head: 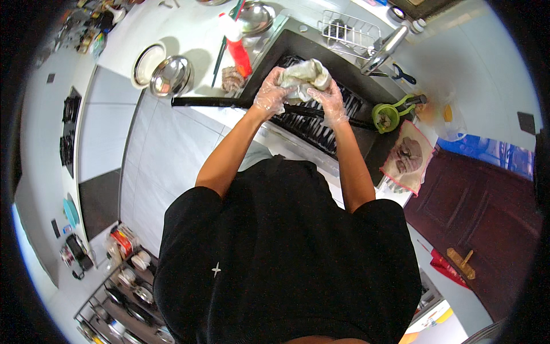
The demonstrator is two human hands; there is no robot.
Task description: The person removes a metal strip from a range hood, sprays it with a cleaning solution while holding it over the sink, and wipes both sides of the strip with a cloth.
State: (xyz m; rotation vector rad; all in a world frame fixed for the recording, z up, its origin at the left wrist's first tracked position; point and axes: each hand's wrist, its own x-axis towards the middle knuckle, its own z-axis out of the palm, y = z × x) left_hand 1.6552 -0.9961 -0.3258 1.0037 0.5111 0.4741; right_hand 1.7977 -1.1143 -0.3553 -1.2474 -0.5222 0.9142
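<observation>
Both of my hands wear clear disposable plastic gloves and grip a bunched, wet-looking pale cloth (304,77) above the sink. My left hand (271,92) holds its left side, and my right hand (330,99) holds its right side. Beneath them is a dark rectangular sink (296,41). Inside it lies a black slatted panel (318,135) streaked with white, foam-like marks. A long black bar (206,102) runs across the sink's near side, passing behind my hands, and its left end juts out past the counter edge.
Left of the sink stand a red bottle with a white top (238,53), a brown striped cloth (233,79) and a steel bowl (171,76). A chrome faucet (384,50) and a wire rack (350,32) are behind. At right are a green strainer (386,117) and a pink-edged cloth (408,157).
</observation>
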